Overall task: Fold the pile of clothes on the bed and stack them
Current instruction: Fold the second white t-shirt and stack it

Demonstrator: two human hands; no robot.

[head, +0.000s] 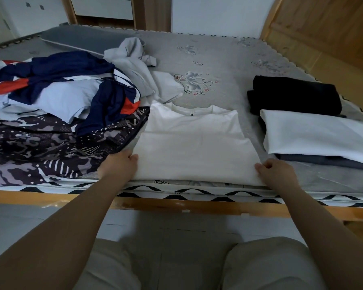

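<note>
- A white shirt [194, 143], partly folded, lies flat at the near edge of the bed [228, 59].
- The left hand [118, 165] grips the shirt's near left corner; the right hand [276, 171] pinches its near right corner.
- An unfolded pile of clothes [57, 95] sits along the bed's left side.
- Folded clothes [306, 124] are stacked near the right edge.

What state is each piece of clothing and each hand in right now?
White T-shirt: flat, partly folded, gripped at both near corners.
Left hand: gripping its left corner.
Right hand: pinching its right corner.
Unfolded pile: crumpled.
White folded garment: stacked on a grey one.
Black garment: folded.
</note>
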